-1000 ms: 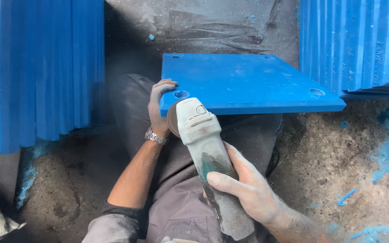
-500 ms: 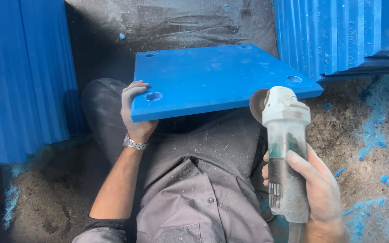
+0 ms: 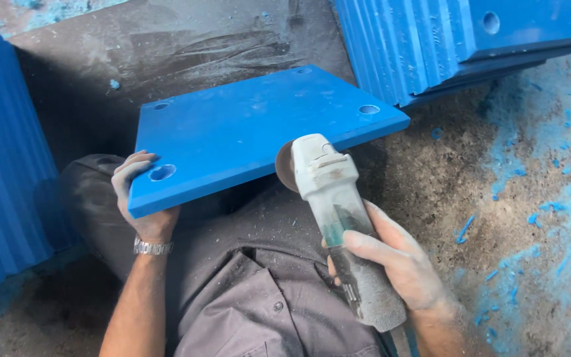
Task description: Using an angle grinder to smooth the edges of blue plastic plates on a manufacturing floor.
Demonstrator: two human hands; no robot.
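Head view: blue plastic board (image 3: 259, 132), stiff, flat and probably fairly light, resting across lap, left hand (image 3: 141, 198) clamping its near-left corner; right hand (image 3: 398, 264) gripping grinder (image 3: 335, 198) at its near edge.

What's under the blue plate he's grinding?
Under the blue plate: the person's grey-trousered lap and left hand fingers gripping its near corner. The grinder disc meets the near edge. Anything further beneath is hidden.

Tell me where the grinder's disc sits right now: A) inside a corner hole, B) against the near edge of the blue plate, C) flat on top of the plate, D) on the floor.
B: the angle grinder, held in the right hand, has its disc at the near edge of the blue plate.
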